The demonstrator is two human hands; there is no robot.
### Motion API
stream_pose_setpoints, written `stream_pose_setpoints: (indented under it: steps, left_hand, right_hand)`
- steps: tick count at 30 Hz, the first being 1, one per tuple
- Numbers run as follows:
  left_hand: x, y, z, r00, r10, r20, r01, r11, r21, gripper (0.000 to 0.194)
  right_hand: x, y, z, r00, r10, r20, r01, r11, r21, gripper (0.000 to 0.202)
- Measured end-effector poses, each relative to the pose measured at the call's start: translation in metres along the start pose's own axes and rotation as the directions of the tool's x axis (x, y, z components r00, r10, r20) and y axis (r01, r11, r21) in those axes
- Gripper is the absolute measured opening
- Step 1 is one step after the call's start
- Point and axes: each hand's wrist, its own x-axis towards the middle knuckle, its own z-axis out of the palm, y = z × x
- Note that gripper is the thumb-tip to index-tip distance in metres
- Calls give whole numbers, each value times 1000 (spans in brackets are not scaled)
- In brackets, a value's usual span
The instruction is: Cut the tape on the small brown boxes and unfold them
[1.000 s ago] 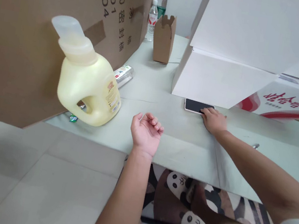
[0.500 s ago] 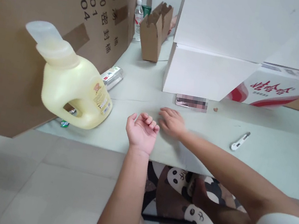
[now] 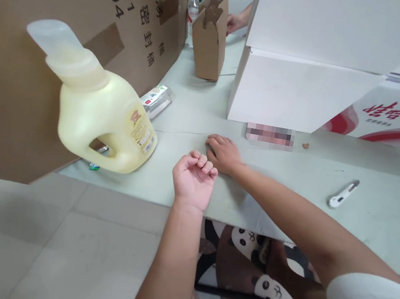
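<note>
The desk (image 3: 384, 223) carries a tall brown box (image 3: 15, 55) on the left and a white box (image 3: 291, 91) on the right. The yellow jug (image 3: 93, 115) stands against the brown box, left of both hands. Farther back, another person's hand (image 3: 233, 23) is at a small carton (image 3: 207, 47).

The left hand (image 3: 194, 182) is turned palm up near the desk edge, fingers loosely curled, nothing in them. Beyond it the right hand (image 3: 224, 155) rests palm down on the desk, fingers stretched out close together and gripping nothing visible; its underside is hidden.

The phone (image 3: 270, 136), its top blurred out, lies flat at the foot of the white box, its long axis running left to right along that box's edge. The right hand is the nearer one, but its fingers point left, so the phone sits behind its knuckles, to the right and farther off. The box cutter (image 3: 343, 194) lies well apart, right of the phone.
</note>
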Motion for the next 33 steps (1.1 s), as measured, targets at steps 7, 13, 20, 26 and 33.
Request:
stream_pose_setpoints:
  steps: [7, 13, 20, 26, 33]
  left_hand:
    - [-5, -7, 6, 999, 33, -24, -33, 999, 4, 14]
    - [-10, -6, 6, 999, 33, -25, -33, 999, -9, 16]
    - [-8, 0, 3, 999, 24, -32, -25, 999, -28, 18]
    - [-5, 2, 5, 998, 14, -61, -17, 999, -49, 18]
    - [-8, 2, 4, 993, 98, -63, -95, 994, 49, 19]
  right_hand:
    - [-2, -3, 0, 1000, 15, -16, -15, 1000, -10, 32]
    - [8, -4, -11, 1000, 22, -13, -22, 1000, -18, 40]
    - [104, -22, -78, 974, -23, -224, 20, 1000, -16, 58]
    - [170, -33, -116, 974, 126, -186, -141, 987, -70, 72]
    - [138, -46, -115, 971, 123, -204, -147, 983, -109, 33]
